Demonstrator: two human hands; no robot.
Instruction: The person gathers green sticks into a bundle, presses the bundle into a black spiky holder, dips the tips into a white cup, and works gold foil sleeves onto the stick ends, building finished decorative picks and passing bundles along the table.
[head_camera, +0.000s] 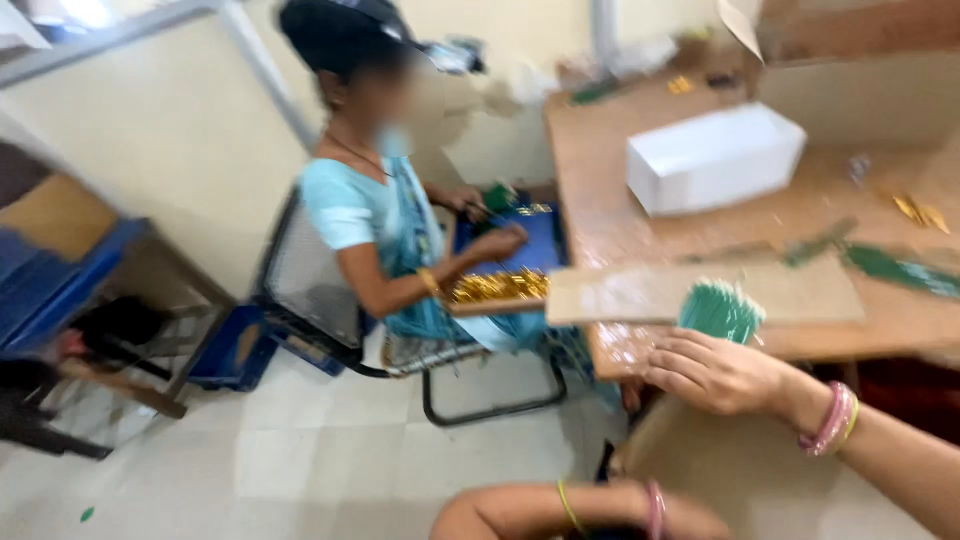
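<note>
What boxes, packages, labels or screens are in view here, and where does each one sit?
White box: closed, rectangular, plain, lying on the brown table near the far wall.
Cardboard box: large, brown, flap open, standing at the table's far right corner.
No labels, signs or screens can be made out.

A bunch of thin green sticks (722, 308) stands up in the right hand (712, 372). The sticks are all the same light green colour and packed close together, so their tips make a small flat fan. The bunch leans a little to the left. The fingers curl around its lower part, so only the top half shows. It sits just in front of a flat brown board (640, 292) at the edge of the wooden table (620, 215). The picture is blurry, so single sticks are hard to tell apart.
</note>
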